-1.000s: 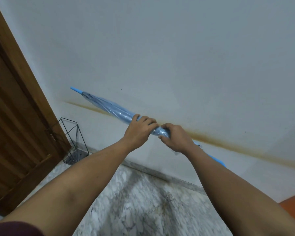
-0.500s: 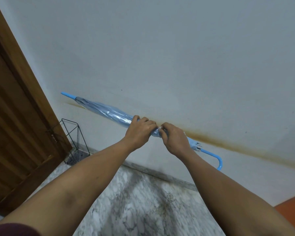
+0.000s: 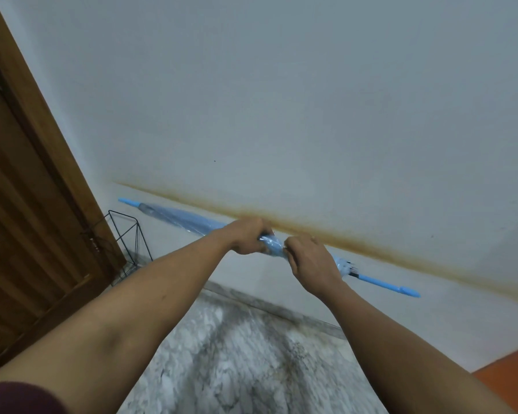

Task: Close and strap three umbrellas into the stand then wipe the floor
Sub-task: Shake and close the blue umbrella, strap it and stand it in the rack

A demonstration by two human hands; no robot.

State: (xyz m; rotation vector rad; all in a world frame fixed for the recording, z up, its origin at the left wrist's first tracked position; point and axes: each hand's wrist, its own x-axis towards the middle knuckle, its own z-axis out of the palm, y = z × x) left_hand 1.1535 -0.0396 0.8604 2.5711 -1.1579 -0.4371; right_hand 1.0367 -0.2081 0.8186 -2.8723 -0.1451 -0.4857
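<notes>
I hold a closed light-blue umbrella (image 3: 180,220) level in front of the white wall, its tip pointing left and its blue handle (image 3: 389,286) to the right. My left hand (image 3: 247,239) grips the folded canopy near its middle. Just right of it, my right hand (image 3: 310,262) pinches the canopy fabric with fingers curled round it. The black wire umbrella stand (image 3: 126,249) sits on the floor in the corner at the left, below the umbrella's tip. No strap shows; my hands hide that part.
A brown wooden door (image 3: 27,204) fills the left side beside the stand. The marble floor (image 3: 237,354) spreads below my arms to the skirting. An orange surface (image 3: 512,372) shows at the lower right. A brown stain line crosses the wall.
The umbrella has dropped lower and turned about its axis, so the curved handle now looks straight. Both hands stayed on the canopy and moved down with it.
</notes>
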